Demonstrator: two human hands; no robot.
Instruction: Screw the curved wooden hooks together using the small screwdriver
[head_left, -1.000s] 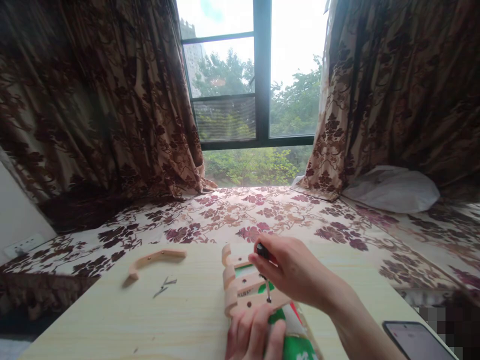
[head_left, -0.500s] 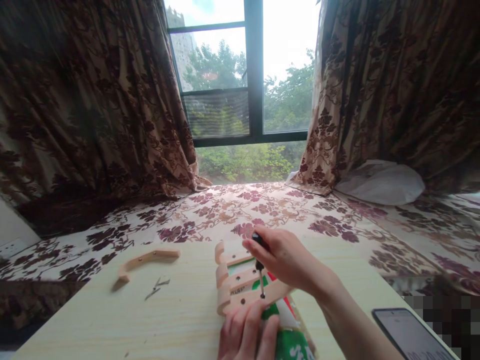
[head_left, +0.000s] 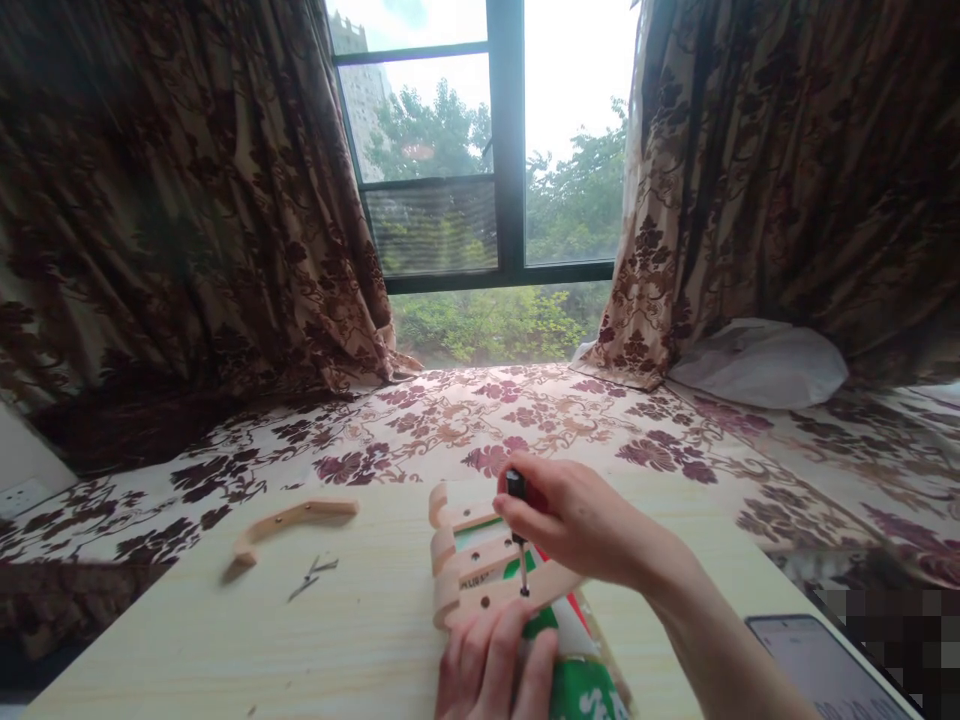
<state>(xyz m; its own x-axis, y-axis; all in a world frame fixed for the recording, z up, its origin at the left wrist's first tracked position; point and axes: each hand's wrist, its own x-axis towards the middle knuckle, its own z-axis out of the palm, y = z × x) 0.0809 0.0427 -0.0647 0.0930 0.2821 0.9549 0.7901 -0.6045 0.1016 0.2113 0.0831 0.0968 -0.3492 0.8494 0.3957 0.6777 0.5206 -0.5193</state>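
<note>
Well, the largest things before you are the brown-and-cream floral curtains [head_left: 187, 200], hanging on both sides of the dark-framed window [head_left: 506, 150], with a cream cloth patterned in purple flowers [head_left: 555, 400] spread below it. Nearer you is the pale wood-grain worktop [head_left: 360, 640]. A crumpled translucent white plastic bag [head_left: 765, 365] lies by the right curtain. On the worktop, in front of you, a green, white and red printed packet [head_left: 589, 690] lies under a row of pale wooden pieces with curved ends [head_left: 491, 553]. Your left hand [head_left: 495, 665] is palm down, fingertips against the nearest piece; whether it grips, I cannot tell. Your right hand [head_left: 581, 520] is closed around a black-handled screwdriver with a thin metal shaft [head_left: 517, 485], its tip at a dark hole in that piece. A dark-edged phone [head_left: 817, 660] rests at your right. Well left of the row lies one loose, bent wooden piece [head_left: 300, 513]; just nearer you, several thin grey metal slivers [head_left: 315, 575] lie together.
</note>
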